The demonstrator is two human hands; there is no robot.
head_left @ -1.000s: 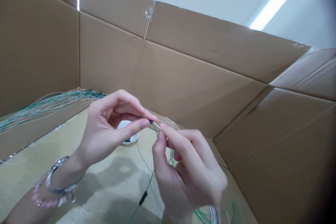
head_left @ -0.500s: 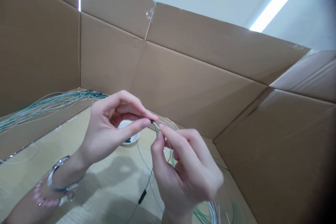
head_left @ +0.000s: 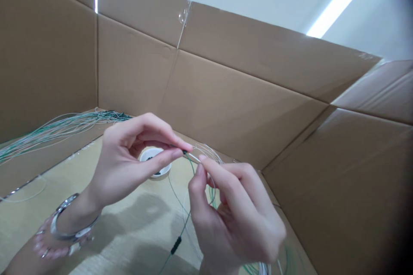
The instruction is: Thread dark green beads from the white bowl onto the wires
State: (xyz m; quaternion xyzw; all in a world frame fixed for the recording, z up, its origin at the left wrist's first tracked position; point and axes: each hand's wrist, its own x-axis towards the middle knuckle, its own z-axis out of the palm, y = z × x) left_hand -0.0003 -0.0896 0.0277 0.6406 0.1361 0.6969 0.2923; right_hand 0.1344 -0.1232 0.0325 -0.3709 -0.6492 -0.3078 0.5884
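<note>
My left hand is closed in a pinch on a small black connector, mostly hidden by the thumb and forefinger. A white wire runs from the connector to my right hand, whose thumb and forefinger pinch it. From the same connector a green wire hangs down between the hands. Lower down, another black connector piece sits along a green wire, below the hands. Behind my left fingers stands a white bowl with small black pieces in it.
A bundle of green and white wires lies along the left back edge. More loose wires lie behind and under my right hand. Cardboard walls enclose the pale table at the left, back and right.
My hands have drawn slightly apart, the left one moving left and the right one moving right. A longer stretch of white wire shows between them.
</note>
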